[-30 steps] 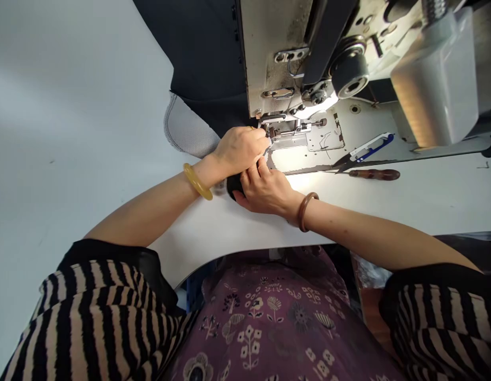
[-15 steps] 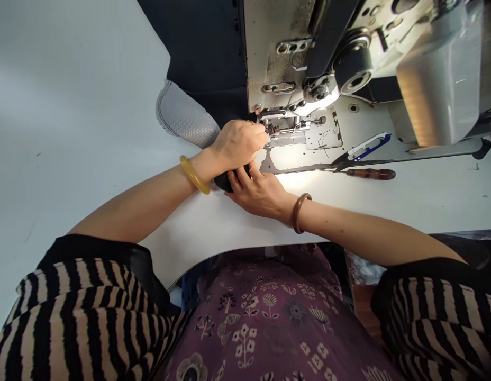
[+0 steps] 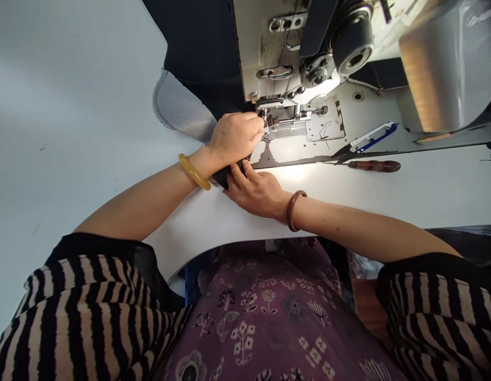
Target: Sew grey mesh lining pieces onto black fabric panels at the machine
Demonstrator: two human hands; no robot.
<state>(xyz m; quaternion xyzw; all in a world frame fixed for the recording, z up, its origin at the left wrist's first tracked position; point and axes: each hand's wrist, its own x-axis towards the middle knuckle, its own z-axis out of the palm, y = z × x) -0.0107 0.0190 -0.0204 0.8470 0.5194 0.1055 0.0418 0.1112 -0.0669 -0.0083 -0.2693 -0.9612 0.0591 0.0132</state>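
Note:
My left hand point(image 3: 235, 136) is closed, its fingertips pinched together right beside the presser foot point(image 3: 265, 119) of a sewing machine point(image 3: 253, 58). The black fabric point(image 3: 220, 177) runs beneath this hand, and part of it is hidden there. Just below, my right hand point(image 3: 261, 194) grips the fabric's near edge, with fingers on top and the thumb mostly out of sight. A dark cloth point(image 3: 198, 58) and a grey mesh piece point(image 3: 184, 108) lie behind my left hand; whether they join the black fabric is hidden.
Blue-and-white thread snips point(image 3: 372, 138) and a wooden-handled awl point(image 3: 374, 166) lie to the right, near the machine bed's edge. Loose thread bits point(image 3: 325, 131) lie on the metal plate. A pencil point(image 3: 434, 137) rests farther right. The white tabletop point(image 3: 90, 132) extends to the left.
The view has shifted slightly, so the machine sits higher in it. Both hands keep nearly the same hold, close to the presser foot. Fabric motion is too small to tell.

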